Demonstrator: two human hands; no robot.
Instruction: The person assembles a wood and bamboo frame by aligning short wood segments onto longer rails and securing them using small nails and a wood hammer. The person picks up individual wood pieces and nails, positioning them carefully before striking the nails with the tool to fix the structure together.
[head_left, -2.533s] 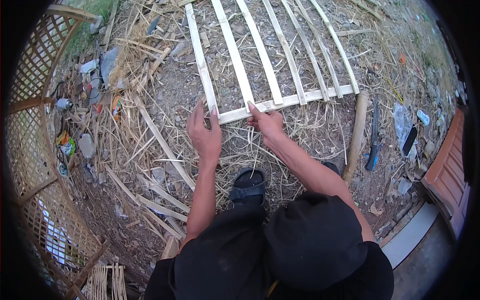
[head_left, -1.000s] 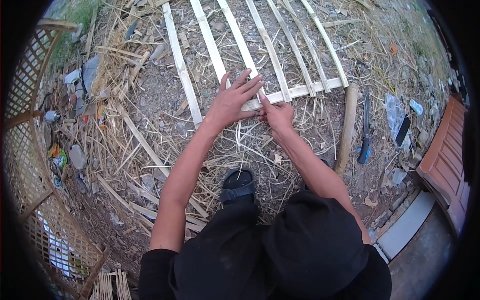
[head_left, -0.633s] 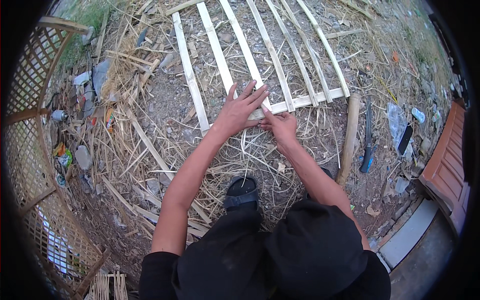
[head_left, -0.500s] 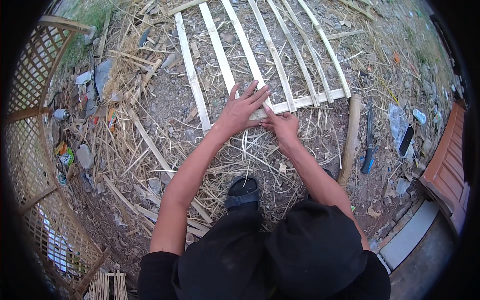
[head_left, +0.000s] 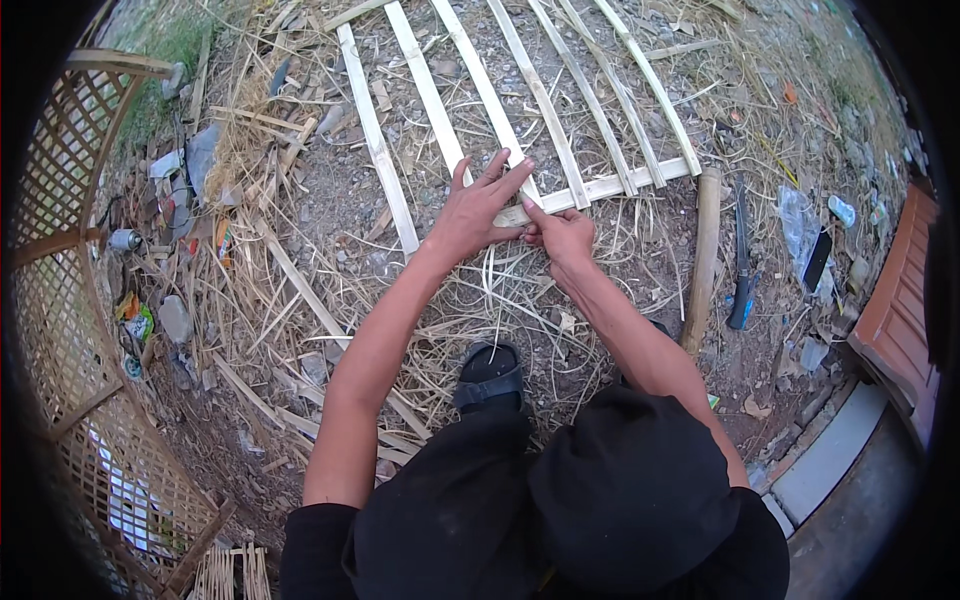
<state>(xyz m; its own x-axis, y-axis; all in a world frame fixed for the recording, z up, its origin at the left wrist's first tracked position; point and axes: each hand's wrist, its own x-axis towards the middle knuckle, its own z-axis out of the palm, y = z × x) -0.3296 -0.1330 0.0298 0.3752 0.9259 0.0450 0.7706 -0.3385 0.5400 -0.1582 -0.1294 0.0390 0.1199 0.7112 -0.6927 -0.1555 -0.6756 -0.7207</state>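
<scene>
A flat lattice of pale bamboo slats lies on the ground ahead of me, the long strips meeting a bamboo crosspiece at their near ends. My left hand rests over the left part of the crosspiece, its fingers spread across a slat. Close beside it, my right hand pinches the crosspiece where a slat end meets it, thumb on top and fingers curled below. Both palms hide the joint between them. At the left, two slats reach nearer me; the left hand covers one's end.
A bamboo pole and a blue-handled machete lie to the right. Woven lattice panels stand at the left. Bamboo shavings and litter cover the ground around my sandal. A reddish-brown panel borders the right.
The left fingers have drawn slightly closer together over the slat. My right hand stays at the crosspiece with its fingers curled more tightly. The view has shifted a little.
</scene>
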